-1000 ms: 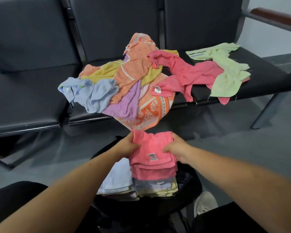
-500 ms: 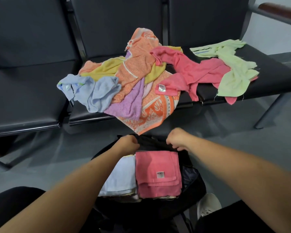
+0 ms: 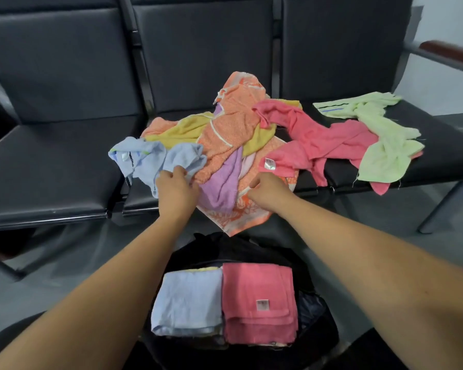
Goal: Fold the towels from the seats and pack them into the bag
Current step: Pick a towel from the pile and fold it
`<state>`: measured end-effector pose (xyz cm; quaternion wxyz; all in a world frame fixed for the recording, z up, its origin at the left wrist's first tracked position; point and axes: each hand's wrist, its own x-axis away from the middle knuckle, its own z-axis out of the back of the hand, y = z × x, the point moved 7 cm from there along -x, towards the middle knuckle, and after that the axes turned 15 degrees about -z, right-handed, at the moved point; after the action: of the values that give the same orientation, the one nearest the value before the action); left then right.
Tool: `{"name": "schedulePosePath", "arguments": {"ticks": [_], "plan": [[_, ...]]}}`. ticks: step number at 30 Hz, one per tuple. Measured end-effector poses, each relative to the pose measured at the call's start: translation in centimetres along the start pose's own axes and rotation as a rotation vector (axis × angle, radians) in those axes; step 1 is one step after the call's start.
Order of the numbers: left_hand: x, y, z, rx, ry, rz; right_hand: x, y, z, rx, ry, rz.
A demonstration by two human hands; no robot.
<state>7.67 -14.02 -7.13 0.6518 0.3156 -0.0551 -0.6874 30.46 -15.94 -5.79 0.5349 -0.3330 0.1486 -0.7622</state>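
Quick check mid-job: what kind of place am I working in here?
Most likely a public waiting area, such as a lobby or station hall: a row of linked black padded seats on a metal frame, a wood-topped armrest at the row's end, and a plain grey floor.

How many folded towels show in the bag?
2: a folded blue towel on the left, a folded pink towel beside it on the right. Edges beneath suggest more, hidden.

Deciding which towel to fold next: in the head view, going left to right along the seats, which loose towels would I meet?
light blue towel → purple towel → pink towel → light green towel
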Motion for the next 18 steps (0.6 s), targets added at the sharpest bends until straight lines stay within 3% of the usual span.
{"name": "schedulePosePath", "arguments": {"ticks": [2, 4, 7, 11, 13, 16, 18], "plan": [[-0.7, -0.9, 1.8, -0.110, 0.103, 0.054, -0.1, -1.6, -0.6, -0.008, 0.006, 0.059], [-1.4, -2.4, 2.1, -0.142, 0.062, 0.126, -0.2, -3.2, -1.4, -0.016, -0.006, 0.105], [-2.8, -3.9, 1.6, -0.022, -0.104, 0.119, -0.6, -5.2, -2.3, -0.083, -0.032, 0.133], [-3.7, -3.3, 4.5, 0.168, -0.093, 0.055, -0.7, -7.1, -2.8, -0.185, -0.053, 0.160], [-3.9, -1.6, 6.5, 0.284, -0.072, -0.020, -0.6, -7.7, -2.8, -0.423, -0.172, 0.091], [-3.0, 2.7, 8.4, 0.511, -0.178, -0.179, 0.0, -8.3, -3.6, -0.878, -0.528, -0.153], [-1.4, 4.8, 8.8, 0.635, -0.281, -0.230, 0.4, -8.7, -4.0, -0.965, -0.662, -0.202]]}}
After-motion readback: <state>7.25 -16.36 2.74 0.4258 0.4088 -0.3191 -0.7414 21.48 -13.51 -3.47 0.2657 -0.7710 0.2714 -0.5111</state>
